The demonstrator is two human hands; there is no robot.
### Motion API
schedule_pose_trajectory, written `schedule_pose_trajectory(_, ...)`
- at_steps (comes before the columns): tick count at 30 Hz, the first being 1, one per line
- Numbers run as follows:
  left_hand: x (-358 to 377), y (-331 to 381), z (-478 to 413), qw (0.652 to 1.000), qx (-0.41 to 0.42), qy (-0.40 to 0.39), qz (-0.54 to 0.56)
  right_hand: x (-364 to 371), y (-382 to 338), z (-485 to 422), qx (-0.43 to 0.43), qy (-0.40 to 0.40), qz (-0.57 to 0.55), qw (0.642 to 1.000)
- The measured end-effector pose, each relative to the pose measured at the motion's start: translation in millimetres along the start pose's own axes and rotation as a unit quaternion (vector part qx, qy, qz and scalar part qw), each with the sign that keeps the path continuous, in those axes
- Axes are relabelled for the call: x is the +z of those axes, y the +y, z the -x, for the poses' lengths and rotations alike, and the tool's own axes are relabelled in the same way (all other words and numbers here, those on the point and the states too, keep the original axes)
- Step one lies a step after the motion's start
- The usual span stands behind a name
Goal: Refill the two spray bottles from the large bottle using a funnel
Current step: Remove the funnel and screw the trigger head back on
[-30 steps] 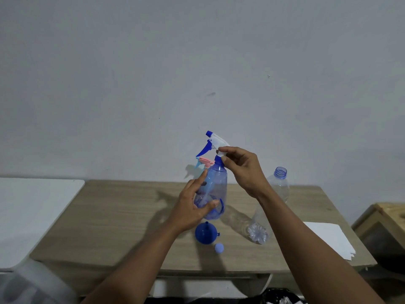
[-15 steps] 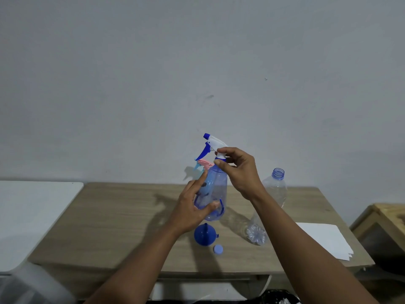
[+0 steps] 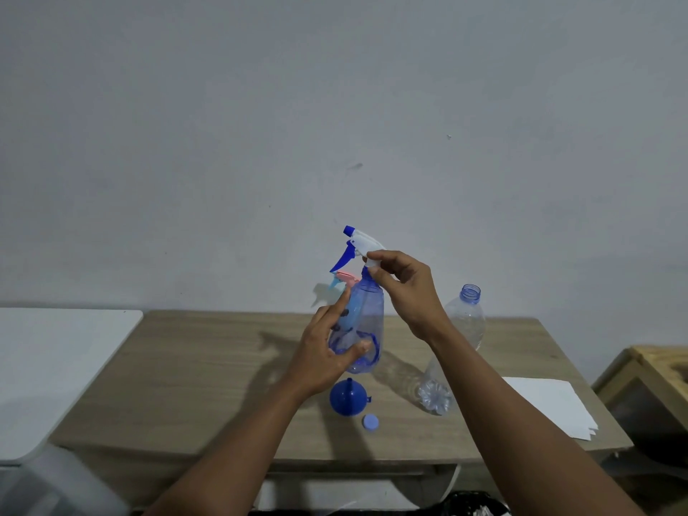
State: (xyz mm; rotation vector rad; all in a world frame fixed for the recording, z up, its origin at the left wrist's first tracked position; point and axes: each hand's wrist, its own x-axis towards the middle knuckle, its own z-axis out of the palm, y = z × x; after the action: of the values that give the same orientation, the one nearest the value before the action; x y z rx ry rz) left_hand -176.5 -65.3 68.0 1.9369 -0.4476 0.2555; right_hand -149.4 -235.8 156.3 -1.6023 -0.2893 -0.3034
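Above the wooden table [image 3: 193, 381] I hold a clear blue spray bottle [image 3: 366, 322] upright. My left hand [image 3: 324, 351] wraps its lower body. My right hand [image 3: 402, 288] pinches the base of its white and blue trigger head [image 3: 359, 242] at the neck. Behind it, mostly hidden, stands a second spray bottle with a pink and light blue trigger [image 3: 344, 279]. A blue funnel [image 3: 349, 398] lies mouth down on the table below, with a small blue cap [image 3: 370, 421] beside it. The large clear bottle [image 3: 459, 344] stands uncapped and leaning to the right of my right arm.
A stack of white paper [image 3: 551, 407] lies at the table's right end. A white surface [image 3: 56, 366] adjoins the table on the left. A wooden box [image 3: 655, 370] sits lower right. A plain wall rises directly behind the table.
The view has shifted slightly. My right hand's fingers have turned a little on the neck of the trigger head; the bottle stays in my left hand at about the same height.
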Motion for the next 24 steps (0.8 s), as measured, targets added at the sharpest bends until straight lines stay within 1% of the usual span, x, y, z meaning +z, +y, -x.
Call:
schedule_pose_trajectory(2, -0.8, 0.5, 0.1, 1.000, 0.003, 0.005, -0.006, -1.9, -0.3, 1.8, 0.008, -0.007, -0.013, 1.000)
schedule_pose_trajectory(7, 2.9, 0.5, 0.5, 1.000, 0.012, 0.007, 0.001, 2.2, -2.5, 3.9, -0.018, 0.015, 0.023, 0.999)
schedule_pose_trajectory(13, 2.4, 3.2, 2.9, 1.000, 0.015, 0.010, -0.006, -2.0, -4.1, 6.5, 0.007, -0.003, -0.024, 1.000)
schedule_pose_trajectory(19, 2.2, 3.7, 4.0, 1.000, 0.015, 0.018, -0.003, 1.9, -4.3, 5.0, -0.004, 0.000, -0.001, 1.000)
schedule_pose_trajectory(24, 3.0, 6.8, 5.0, 1.000, 0.021, 0.020, -0.005, 1.0, -4.7, 5.7, -0.013, 0.015, -0.005, 1.000)
